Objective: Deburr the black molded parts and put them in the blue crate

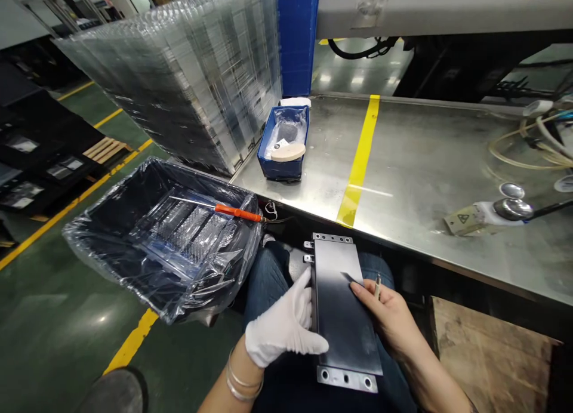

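Observation:
A long dark metal panel (pixel 344 317) with silver drilled flanges at both ends lies over my lap, with two small tabs at its upper left edge. My left hand (pixel 289 326), in a white glove, grips the panel's left side, thumb on its face and fingers at its edge. Bare, my right hand (pixel 387 308) touches the panel's right side with the thumb while its fingers hold a small pen-like tool (pixel 378 286) pointing up.
A plastic-lined black bin (pixel 102 222) at the left has an orange-handled screwdriver (pixel 239 213) across it. Stacked clear trays (pixel 188 73) stand behind. The metal bench (pixel 416 162) bears a blue box (pixel 282 168) and a white-and-silver device (pixel 487 216). A wooden board (pixel 492 353) is at lower right.

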Tool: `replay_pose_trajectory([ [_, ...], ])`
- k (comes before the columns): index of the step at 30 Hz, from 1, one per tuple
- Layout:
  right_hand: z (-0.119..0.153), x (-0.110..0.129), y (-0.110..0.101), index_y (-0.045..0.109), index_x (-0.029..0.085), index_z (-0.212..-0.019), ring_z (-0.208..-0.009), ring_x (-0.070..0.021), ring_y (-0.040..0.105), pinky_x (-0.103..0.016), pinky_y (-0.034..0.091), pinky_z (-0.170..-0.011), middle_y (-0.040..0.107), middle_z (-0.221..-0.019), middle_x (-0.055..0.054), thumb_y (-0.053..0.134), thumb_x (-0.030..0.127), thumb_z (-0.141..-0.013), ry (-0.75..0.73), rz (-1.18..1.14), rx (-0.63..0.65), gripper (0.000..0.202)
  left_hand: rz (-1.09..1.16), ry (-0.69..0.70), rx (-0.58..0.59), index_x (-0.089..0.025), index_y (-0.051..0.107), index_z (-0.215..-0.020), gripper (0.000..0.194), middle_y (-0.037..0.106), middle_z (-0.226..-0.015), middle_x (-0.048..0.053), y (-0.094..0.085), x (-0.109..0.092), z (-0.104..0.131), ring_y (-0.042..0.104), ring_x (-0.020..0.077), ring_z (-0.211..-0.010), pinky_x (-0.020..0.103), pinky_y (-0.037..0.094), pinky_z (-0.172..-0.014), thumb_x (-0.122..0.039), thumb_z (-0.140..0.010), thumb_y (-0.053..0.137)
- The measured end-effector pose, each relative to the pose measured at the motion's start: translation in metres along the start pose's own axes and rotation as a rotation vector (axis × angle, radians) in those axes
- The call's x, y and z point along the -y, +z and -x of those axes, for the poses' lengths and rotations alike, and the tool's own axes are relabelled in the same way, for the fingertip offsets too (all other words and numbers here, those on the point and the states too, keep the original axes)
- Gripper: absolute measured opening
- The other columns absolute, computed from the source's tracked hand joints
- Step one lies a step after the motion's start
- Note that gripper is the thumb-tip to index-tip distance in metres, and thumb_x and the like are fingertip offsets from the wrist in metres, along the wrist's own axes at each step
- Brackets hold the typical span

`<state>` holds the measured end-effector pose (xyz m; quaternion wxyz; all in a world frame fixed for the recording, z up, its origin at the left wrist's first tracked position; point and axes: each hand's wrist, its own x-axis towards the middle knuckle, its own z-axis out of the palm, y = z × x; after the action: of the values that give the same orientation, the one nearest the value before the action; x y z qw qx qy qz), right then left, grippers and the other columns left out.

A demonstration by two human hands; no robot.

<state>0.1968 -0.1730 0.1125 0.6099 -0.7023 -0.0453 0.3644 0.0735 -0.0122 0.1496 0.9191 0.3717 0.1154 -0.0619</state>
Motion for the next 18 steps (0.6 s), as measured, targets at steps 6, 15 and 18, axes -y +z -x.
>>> replay_pose_trajectory([
  [6, 0.003, 0.006, 0.005, 0.056, 0.018, -0.062, -0.051, -0.0108, 0.042, -0.024, 0.038, -0.048, 0.048, -0.056, 0.002, 0.067, 0.075, -0.074, -0.149, 0.099, 0.032, 0.060, -0.033, 0.007, -0.180, -0.020, 0.055, -0.136, 0.081, 0.062, -0.136, 0.013, 0.008, 0.001, -0.009, 0.056, 0.0307, -0.129, 0.043, 0.043, -0.110, -0.016, -0.063, 0.089],
  [15, 0.006, 0.030, 0.023, 0.069, 0.018, -0.071, -0.056, -0.0142, 0.060, -0.022, 0.048, -0.054, 0.063, -0.061, -0.002, 0.054, 0.051, -0.097, -0.599, 0.224, -0.010, 0.044, 0.271, -0.052, -0.404, -0.016, 0.078, -0.085, 0.053, 0.076, -0.089, 0.010, -0.017, 0.014, -0.024, 0.069, 0.0309, -0.099, 0.043, 0.047, -0.102, -0.066, -0.066, 0.080],
  [18, -0.009, 0.036, 0.023, 0.072, 0.020, -0.082, -0.062, -0.0151, 0.063, -0.023, 0.051, -0.057, 0.067, -0.070, -0.003, 0.060, 0.042, -0.096, -0.740, 0.232, -0.067, 0.029, 0.407, -0.069, -0.299, -0.017, 0.078, -0.096, 0.060, 0.075, -0.088, 0.008, -0.036, 0.032, -0.023, 0.069, 0.0234, -0.093, 0.034, 0.048, -0.097, -0.070, -0.069, 0.076],
])
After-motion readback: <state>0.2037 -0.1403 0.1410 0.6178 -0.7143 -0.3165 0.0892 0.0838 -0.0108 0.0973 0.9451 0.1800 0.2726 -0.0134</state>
